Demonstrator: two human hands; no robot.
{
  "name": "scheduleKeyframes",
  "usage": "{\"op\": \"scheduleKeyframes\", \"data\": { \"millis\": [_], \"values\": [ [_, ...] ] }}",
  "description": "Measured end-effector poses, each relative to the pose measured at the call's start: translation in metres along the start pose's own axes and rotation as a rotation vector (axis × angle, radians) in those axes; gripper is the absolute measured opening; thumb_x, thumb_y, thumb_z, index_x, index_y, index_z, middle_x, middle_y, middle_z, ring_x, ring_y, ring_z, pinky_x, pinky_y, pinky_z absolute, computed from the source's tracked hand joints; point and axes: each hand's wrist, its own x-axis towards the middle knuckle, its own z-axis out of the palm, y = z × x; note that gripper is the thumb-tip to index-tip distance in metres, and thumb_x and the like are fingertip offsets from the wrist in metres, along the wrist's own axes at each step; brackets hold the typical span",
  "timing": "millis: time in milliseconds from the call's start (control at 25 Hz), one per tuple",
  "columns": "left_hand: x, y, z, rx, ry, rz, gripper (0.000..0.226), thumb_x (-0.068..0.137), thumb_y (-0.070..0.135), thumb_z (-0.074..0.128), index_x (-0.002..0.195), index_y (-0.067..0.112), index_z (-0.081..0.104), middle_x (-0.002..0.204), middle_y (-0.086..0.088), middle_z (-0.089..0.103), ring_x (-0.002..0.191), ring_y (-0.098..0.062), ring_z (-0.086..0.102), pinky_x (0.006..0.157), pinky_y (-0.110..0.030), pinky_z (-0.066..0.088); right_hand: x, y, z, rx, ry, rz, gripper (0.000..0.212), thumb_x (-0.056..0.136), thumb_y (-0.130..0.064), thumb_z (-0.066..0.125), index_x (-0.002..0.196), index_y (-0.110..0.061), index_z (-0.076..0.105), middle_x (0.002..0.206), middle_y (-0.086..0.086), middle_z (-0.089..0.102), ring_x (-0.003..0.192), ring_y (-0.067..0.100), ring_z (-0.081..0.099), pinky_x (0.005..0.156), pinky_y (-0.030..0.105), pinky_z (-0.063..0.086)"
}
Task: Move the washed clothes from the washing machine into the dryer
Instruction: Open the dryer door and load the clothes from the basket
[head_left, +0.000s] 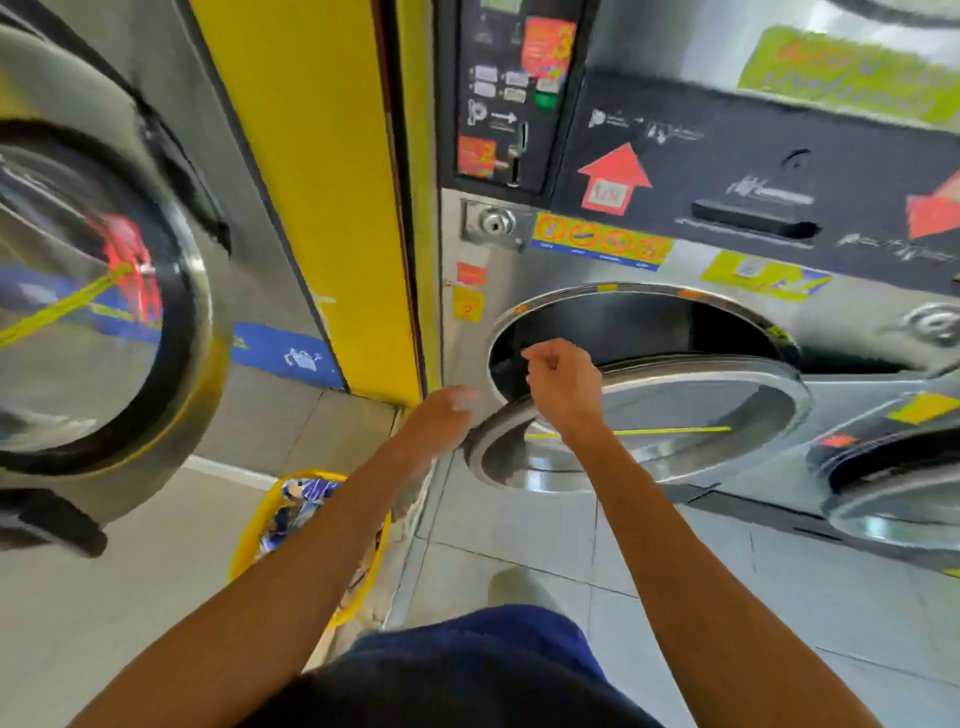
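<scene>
You see a bright room with soft, even light, and no dark corners. The whole picture is a bit smeary, like the camera was moving. The round door (98, 291) at the left edge is the blurriest part, with red and yellow streaks in its glass. The stickers (847, 73) at the top right are too fuzzy to read. Shiny metal on the dryer (571, 270) shows pale glare. The lines bend and lean near the edges, as a wide lens makes them. Your left hand (441, 410) looks soft and blurred at the fingertips. Your right hand (561, 384) is sharper. A faint shadow lies on the floor tiles (519, 582).
</scene>
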Motion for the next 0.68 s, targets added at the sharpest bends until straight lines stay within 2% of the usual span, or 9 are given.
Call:
{"op": "scheduleKeyframes", "data": {
  "millis": [40,80,160,240,320,360,480,560,680],
  "values": [
    [0.006,0.020,0.007,0.068,-0.019,0.042,0.047,0.088,0.005,0.049,0.135,0.006,0.054,0.121,-0.022,0.064,0.108,-0.028,0.065,0.091,-0.035,0.050,0.005,-0.001,-0.023,-0.022,0.071,-0.006,0.025,0.092,-0.014,0.053,0.103,-0.015,0.075,0.107,0.006,0.075,0.101,0.026,0.067,0.087,0.028,0.046],
    [0.013,0.038,0.015,0.105,-0.031,0.083,0.050,0.084,0.013,0.051,0.133,0.008,0.056,0.127,-0.020,0.062,0.116,-0.031,0.060,0.099,-0.037,0.046,0.012,0.000,-0.042,-0.046,0.136,-0.014,0.025,0.091,-0.013,0.054,0.103,-0.014,0.075,0.109,0.008,0.074,0.104,0.028,0.065,0.086,0.028,0.045],
    [0.025,0.071,0.030,0.114,-0.056,0.125,0.055,0.078,0.027,0.053,0.132,0.019,0.056,0.134,-0.016,0.059,0.119,-0.030,0.058,0.104,-0.037,0.044,0.025,0.010,-0.069,-0.082,0.206,-0.033,0.025,0.088,-0.010,0.055,0.104,-0.014,0.074,0.110,0.011,0.072,0.107,0.032,0.063,0.088,0.031,0.045],
    [0.034,0.093,0.053,0.174,-0.105,0.115,0.055,0.089,0.029,0.052,0.143,0.025,0.044,0.149,-0.009,0.044,0.134,-0.027,0.046,0.112,-0.037,0.036,0.033,0.028,-0.085,-0.173,0.199,-0.052,0.035,0.085,-0.009,0.054,0.118,-0.013,0.065,0.116,0.015,0.067,0.112,0.037,0.058,0.093,0.039,0.044],
    [0.040,0.094,0.081,0.294,-0.158,0.113,0.060,0.096,0.026,0.046,0.153,0.023,0.025,0.160,-0.010,0.022,0.147,-0.029,0.022,0.118,-0.039,0.020,0.031,0.048,-0.093,-0.317,0.141,-0.020,0.054,0.087,-0.015,0.056,0.140,-0.017,0.045,0.135,0.015,0.053,0.126,0.037,0.046,0.101,0.048,0.041],
    [0.041,0.091,0.093,0.363,-0.168,0.125,0.064,0.097,0.024,0.046,0.154,0.021,0.018,0.161,-0.013,0.017,0.149,-0.031,0.016,0.120,-0.040,0.016,0.028,0.058,-0.094,-0.386,0.104,-0.005,0.061,0.089,-0.020,0.056,0.146,-0.019,0.036,0.144,0.012,0.044,0.134,0.035,0.038,0.104,0.051,0.039],
    [0.048,0.072,0.118,0.452,-0.105,0.135,0.081,0.086,0.023,0.059,0.154,0.022,0.014,0.156,-0.015,0.025,0.146,-0.031,0.021,0.118,-0.040,0.021,0.026,0.085,-0.095,-0.563,0.017,-0.042,0.061,0.094,-0.028,0.051,0.150,-0.019,0.030,0.157,0.009,0.027,0.146,0.029,0.020,0.108,0.053,0.034],
    [0.047,0.072,0.119,0.401,-0.054,0.138,0.079,0.083,0.019,0.061,0.152,0.022,0.022,0.150,-0.013,0.036,0.139,-0.029,0.033,0.112,-0.038,0.029,0.029,0.094,-0.092,-0.596,-0.002,-0.076,0.053,0.098,-0.031,0.046,0.148,-0.019,0.035,0.161,0.008,0.021,0.150,0.027,0.010,0.111,0.052,0.030],
    [0.039,0.071,0.116,0.439,-0.041,0.195,0.075,0.085,0.013,0.060,0.151,0.021,0.025,0.147,-0.011,0.042,0.135,-0.028,0.039,0.109,-0.036,0.031,0.018,0.107,-0.083,-0.560,0.051,-0.080,0.055,0.099,-0.034,0.044,0.151,-0.019,0.031,0.165,0.005,0.011,0.153,0.024,0.001,0.111,0.053,0.032]
  ]
}}
